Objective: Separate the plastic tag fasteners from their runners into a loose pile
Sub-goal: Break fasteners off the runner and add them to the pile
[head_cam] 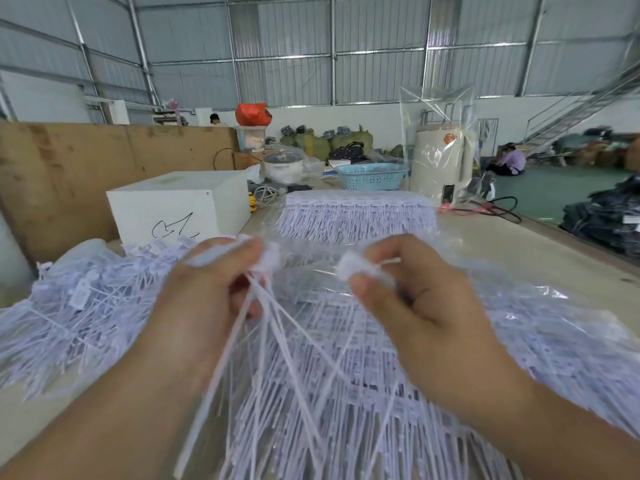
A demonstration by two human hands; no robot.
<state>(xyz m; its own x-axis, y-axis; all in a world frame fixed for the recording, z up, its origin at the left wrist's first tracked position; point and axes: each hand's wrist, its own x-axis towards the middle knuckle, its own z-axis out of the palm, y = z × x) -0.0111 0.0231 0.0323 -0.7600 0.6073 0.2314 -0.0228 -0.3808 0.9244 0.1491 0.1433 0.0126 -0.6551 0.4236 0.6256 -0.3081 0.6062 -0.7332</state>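
Note:
My left hand (207, 289) grips a bunch of white plastic tag fasteners (263, 341) by their heads, and their long thin tails fan down toward me. My right hand (408, 299) pinches a small white clump of fastener heads (360, 266) a short way to the right of it. Below both hands a wide heap of fasteners on runners (346, 393) lies on clear plastic film. A loose pile of separated fasteners (79, 306) spreads at the left. Another stacked bundle of fasteners on runners (356, 216) sits farther back.
A white box (176, 206) stands at the back left beside a brown board wall (69, 174). Behind the far bundle are a blue basket (370, 174), a cooker pot (282, 164) and a cream appliance wrapped in clear plastic (440, 164). A person sits on the floor at far right (509, 161).

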